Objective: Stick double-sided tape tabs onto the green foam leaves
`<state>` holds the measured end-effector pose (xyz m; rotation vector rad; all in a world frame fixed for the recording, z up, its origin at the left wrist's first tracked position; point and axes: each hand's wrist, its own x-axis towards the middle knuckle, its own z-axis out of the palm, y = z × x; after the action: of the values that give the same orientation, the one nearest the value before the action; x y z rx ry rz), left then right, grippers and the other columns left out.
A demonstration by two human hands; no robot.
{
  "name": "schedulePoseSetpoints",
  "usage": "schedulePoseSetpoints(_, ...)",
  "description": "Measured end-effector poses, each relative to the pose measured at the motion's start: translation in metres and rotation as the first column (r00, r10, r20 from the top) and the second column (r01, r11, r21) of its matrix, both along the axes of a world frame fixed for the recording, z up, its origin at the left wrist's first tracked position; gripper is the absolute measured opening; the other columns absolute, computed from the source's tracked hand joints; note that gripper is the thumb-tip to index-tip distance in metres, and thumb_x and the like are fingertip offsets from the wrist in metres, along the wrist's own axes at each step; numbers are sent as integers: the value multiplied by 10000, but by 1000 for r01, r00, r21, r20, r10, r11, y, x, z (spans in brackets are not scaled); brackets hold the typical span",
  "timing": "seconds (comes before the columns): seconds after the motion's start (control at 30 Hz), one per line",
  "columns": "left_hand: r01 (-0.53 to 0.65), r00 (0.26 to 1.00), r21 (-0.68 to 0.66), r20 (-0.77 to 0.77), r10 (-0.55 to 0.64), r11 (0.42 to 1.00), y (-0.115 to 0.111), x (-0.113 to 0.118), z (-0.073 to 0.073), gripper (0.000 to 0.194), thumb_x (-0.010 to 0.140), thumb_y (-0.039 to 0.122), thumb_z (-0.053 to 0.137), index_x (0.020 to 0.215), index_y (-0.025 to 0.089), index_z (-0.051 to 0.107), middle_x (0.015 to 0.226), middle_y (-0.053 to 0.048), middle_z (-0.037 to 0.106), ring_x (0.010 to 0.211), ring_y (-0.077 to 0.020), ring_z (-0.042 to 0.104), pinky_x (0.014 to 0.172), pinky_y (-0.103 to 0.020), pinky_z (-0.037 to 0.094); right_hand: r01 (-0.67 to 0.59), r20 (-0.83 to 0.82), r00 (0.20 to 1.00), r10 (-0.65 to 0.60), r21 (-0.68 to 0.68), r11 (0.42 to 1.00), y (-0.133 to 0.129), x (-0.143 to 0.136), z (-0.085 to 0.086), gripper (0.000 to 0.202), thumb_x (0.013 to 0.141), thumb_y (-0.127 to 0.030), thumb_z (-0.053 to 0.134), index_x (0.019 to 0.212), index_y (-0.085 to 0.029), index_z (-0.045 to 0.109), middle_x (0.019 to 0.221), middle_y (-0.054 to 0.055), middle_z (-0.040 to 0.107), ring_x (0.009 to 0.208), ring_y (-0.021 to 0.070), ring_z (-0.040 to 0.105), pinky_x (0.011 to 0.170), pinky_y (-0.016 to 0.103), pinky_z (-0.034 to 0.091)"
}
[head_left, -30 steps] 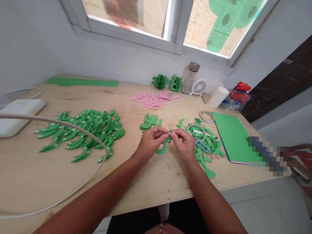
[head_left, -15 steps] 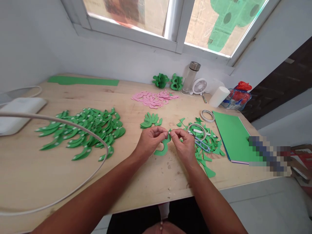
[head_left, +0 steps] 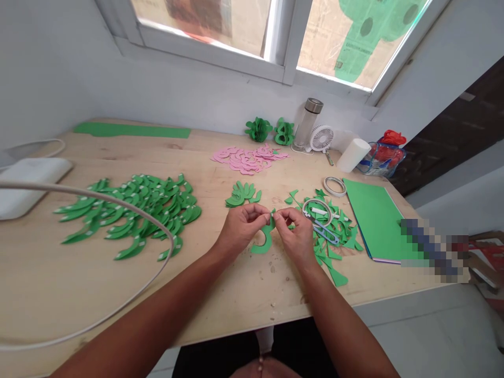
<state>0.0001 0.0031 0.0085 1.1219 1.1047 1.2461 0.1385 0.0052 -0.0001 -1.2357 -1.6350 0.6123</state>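
Green cutout (head_left: 269, 237), top between the fingers (head_left: 256, 211)

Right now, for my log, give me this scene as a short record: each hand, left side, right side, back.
Left hand: pinching a curved green paper piece
Right hand: fingertips together at that piece's upper end
Left side: pile of green cutouts with pale patches
Right side: green scraps, green sheet
Back: pink cutouts, bottle, white fan
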Motion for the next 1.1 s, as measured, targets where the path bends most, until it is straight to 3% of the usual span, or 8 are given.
schedulePoseSetpoints(1.1, 25, 1000, 31, -7, -25, 999, 2, 1, -5, 133, 673, 289, 706, 676, 164, 659, 641, -5, 649, 611, -133, 600, 583, -229, 487, 48, 2, 999, -48, -7, 999, -1, -2, -3, 181, 821, -300, 535, 685, -198, 597, 664, 9, 610, 643, 150, 525, 632, 279, 402)
